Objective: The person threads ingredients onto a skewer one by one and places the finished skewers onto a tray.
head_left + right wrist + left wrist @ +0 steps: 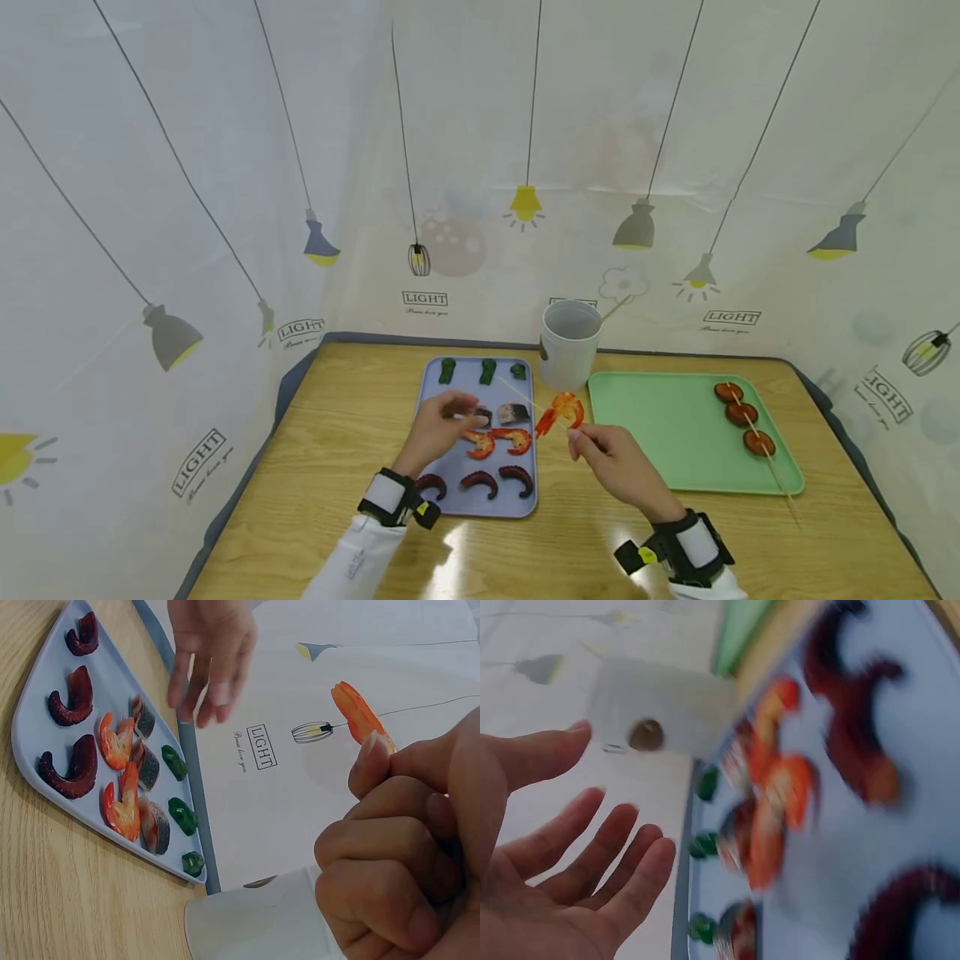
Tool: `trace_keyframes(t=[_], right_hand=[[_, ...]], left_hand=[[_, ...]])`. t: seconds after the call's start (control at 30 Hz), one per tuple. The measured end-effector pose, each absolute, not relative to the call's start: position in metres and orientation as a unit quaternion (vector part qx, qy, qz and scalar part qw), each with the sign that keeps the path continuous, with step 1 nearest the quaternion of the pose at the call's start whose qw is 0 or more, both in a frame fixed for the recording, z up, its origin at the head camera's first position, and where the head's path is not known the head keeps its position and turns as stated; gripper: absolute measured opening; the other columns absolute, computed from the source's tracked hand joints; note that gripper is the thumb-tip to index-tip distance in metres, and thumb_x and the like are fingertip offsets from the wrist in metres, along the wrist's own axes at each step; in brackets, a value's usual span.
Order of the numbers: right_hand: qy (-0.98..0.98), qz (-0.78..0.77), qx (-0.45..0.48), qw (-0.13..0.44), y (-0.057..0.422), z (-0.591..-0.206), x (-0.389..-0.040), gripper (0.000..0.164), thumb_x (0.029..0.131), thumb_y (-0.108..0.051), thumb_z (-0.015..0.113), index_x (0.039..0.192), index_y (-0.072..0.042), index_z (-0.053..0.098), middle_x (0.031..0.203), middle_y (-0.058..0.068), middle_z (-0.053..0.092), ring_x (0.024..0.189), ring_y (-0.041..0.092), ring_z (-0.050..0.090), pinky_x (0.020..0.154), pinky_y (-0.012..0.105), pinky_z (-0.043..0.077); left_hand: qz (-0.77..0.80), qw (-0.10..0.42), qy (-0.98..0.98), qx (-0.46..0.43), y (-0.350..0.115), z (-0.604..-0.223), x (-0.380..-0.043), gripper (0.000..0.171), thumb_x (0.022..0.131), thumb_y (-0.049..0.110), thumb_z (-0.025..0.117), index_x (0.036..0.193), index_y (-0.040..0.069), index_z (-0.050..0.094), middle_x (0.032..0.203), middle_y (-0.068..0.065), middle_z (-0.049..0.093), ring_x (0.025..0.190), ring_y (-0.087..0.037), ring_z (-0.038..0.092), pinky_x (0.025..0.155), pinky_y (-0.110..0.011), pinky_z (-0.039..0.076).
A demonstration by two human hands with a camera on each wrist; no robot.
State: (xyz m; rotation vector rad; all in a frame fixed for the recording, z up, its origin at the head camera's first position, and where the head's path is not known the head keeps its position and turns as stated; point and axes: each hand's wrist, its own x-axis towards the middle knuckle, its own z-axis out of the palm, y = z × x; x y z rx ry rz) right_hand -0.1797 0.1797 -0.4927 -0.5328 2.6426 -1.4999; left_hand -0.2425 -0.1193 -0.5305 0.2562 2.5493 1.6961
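1. Right hand (618, 467) pinches the skewer (521, 393); its shrimp (570, 407) is between left tray (487, 511) and right tray (652, 433).
2. Left hand (433, 433), fingers apart, hovers above left tray.
3. This skewer seems light, stiff, breakable; better hold its near end.

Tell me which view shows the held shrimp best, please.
The head view: the held shrimp shows both curl and tail. The right wrist view shows only part, the right hand hiding the rest; the left wrist view, none.
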Motion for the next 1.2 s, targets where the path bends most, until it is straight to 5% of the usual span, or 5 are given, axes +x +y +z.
trace_keyframes(t=[0.13, 0.33, 0.53, 0.77, 1.2], right_hand=[[0.856, -0.49, -0.163, 0.031, 0.182, -0.493, -0.179, 0.035, 0.11, -0.032, 0.049, 0.08, -0.017, 0.062, 0.059, -0.006, 0.034, 0.048, 0.004, 0.028, 0.05, 0.022, 0.028], [0.855, -0.492, -0.163, 0.027, 0.184, -0.492, -0.18, 0.035, 0.11, -0.03, 0.049, 0.08, -0.017, 0.062, 0.06, -0.006, 0.033, 0.05, 0.004, 0.028, 0.052, 0.022, 0.028], [0.854, -0.493, -0.164, 0.023, 0.184, -0.494, -0.181, 0.035, 0.11, -0.028, 0.049, 0.081, -0.016, 0.063, 0.06, -0.006, 0.033, 0.05, 0.003, 0.028, 0.051, 0.022, 0.028], [0.852, -0.497, -0.159, 0.027, 0.185, -0.496, -0.18, 0.035, 0.11, -0.029, 0.049, 0.081, -0.015, 0.063, 0.06, -0.006, 0.033, 0.049, 0.003, 0.027, 0.05, 0.022, 0.028], [0.852, -0.5, -0.155, 0.03, 0.188, -0.499, -0.179, 0.035, 0.11, -0.03, 0.049, 0.081, -0.015, 0.063, 0.06, -0.006, 0.033, 0.05, 0.004, 0.027, 0.051, 0.022, 0.027]], left_hand=[[0.418, 0.038, 0.9, 0.115, -0.124, -0.545, -0.255, 0.027, 0.088, 0.018, 0.082, 0.11, 0.003, 0.074, 0.109, -0.015, 0.073, 0.102, -0.031, 0.069, 0.085, -0.04, 0.059], [0.298, 0.015, 0.937, 0.182, -0.125, -0.556, -0.269, 0.017, 0.087, 0.012, 0.08, 0.099, 0.0, 0.078, 0.094, -0.012, 0.072, 0.082, -0.021, 0.064, 0.072, -0.036, 0.055], [0.24, 0.004, 0.951, 0.197, -0.121, -0.555, -0.274, 0.008, 0.086, 0.013, 0.081, 0.086, 0.005, 0.078, 0.082, -0.006, 0.071, 0.078, -0.021, 0.066, 0.093, -0.045, 0.047], [0.239, 0.028, 0.953, 0.183, -0.121, -0.559, -0.279, 0.005, 0.085, 0.009, 0.081, 0.087, 0.006, 0.079, 0.078, -0.005, 0.073, 0.07, -0.017, 0.06, 0.091, -0.044, 0.043], [0.276, 0.04, 0.937, 0.21, -0.126, -0.56, -0.272, 0.009, 0.084, 0.008, 0.08, 0.09, 0.001, 0.08, 0.086, -0.01, 0.079, 0.088, -0.029, 0.067, 0.103, -0.05, 0.038]])
